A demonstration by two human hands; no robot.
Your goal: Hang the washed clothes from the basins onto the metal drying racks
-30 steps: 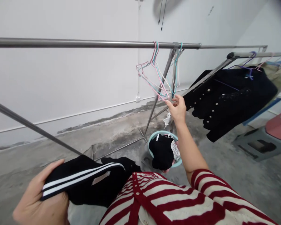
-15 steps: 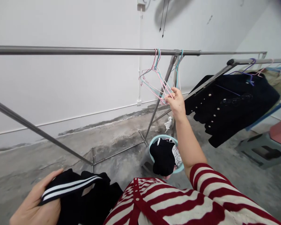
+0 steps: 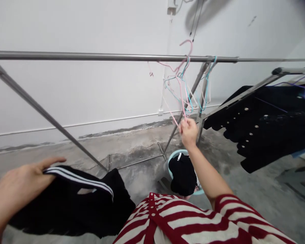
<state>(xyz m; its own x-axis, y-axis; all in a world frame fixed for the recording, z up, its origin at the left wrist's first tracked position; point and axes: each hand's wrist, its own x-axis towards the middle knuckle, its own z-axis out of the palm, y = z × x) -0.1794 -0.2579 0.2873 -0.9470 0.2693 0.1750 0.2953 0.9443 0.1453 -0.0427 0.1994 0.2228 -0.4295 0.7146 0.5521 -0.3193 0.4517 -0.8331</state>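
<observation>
My left hand (image 3: 17,184) grips a black garment with white stripes (image 3: 73,200) at the lower left, fingers closed over its striped band. My right hand (image 3: 188,130) is raised in the middle and pinches the bottom of a pink wire hanger (image 3: 181,73), whose hook is lifted above the steel rail (image 3: 91,56). Several more pink and teal hangers (image 3: 193,91) still hang from the rail beside it.
A teal basin (image 3: 172,158) with black laundry stands on the concrete floor under the rack. A black buttoned garment (image 3: 264,125) hangs on the right rail. A slanted rack leg (image 3: 45,113) crosses the left. The white wall lies behind.
My right hand closed on a pink hanger and lifted its hook off the rail. My left hand with the black garment moved up and left. The view shifted left.
</observation>
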